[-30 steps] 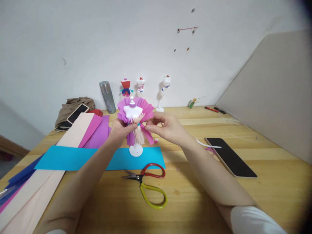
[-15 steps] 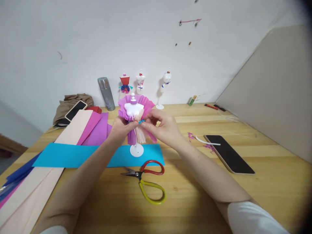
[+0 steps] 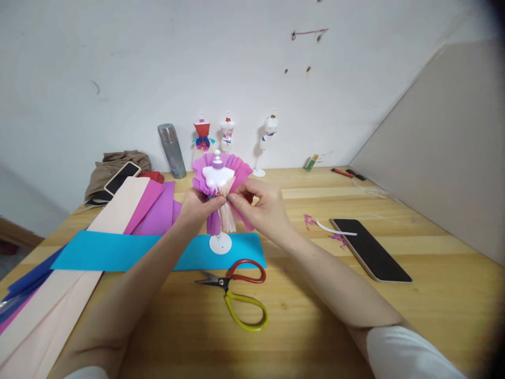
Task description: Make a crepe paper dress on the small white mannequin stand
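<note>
A small white dress form stands upright on a round white base, wrapped in gathered purple-pink crepe paper with a pale peach pleated piece down its front. My left hand is closed around the waist from the left, its thumb pressing on the front. From the right, my right hand pinches at the same waist, where a thin blue strip shows only as a trace between the thumbs. Fingers behind the paper are hidden. Scissors with one red and one yellow handle lie just in front of the base.
A blue paper sheet lies under the base, over peach paper strips. Behind stand a grey flask and dressed forms, one in red. A dark phone lies right, paper scraps beside it.
Both hands stay at the waist. My thumbs have drawn slightly closer together, and less of the blue strip shows. The form's top has tilted very slightly right.
</note>
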Demonstrator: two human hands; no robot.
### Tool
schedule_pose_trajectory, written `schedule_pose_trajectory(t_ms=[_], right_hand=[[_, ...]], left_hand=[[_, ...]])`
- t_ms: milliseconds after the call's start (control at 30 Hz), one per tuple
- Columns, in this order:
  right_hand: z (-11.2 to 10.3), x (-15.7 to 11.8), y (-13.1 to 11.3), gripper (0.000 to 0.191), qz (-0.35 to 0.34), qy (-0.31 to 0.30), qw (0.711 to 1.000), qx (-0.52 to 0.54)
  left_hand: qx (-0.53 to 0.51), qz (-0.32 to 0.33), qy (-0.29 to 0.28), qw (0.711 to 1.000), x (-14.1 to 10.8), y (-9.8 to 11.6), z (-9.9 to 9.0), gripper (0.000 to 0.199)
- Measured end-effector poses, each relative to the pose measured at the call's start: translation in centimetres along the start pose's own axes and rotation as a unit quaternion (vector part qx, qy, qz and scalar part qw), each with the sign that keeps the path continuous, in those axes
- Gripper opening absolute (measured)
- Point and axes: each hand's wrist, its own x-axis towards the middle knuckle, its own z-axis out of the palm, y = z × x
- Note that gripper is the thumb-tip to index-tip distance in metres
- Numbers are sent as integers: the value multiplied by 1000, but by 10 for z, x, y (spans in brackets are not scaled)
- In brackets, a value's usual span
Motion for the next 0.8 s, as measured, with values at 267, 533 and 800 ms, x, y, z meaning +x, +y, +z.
schedule_pose_trajectory(t_ms=[267, 533, 800], right_hand=[[1, -2, -1, 18, -21, 7, 1000, -1], [-6, -2, 1, 16, -32, -28, 997, -63], [8, -7, 14, 24, -94, -42, 977, -188]], left_hand=[[-11, 5, -4, 1000, 0, -1, -1, 47], [-38, 24, 31, 999, 6, 4, -4, 41], [-20, 16, 35, 999, 4, 4, -2, 41]])
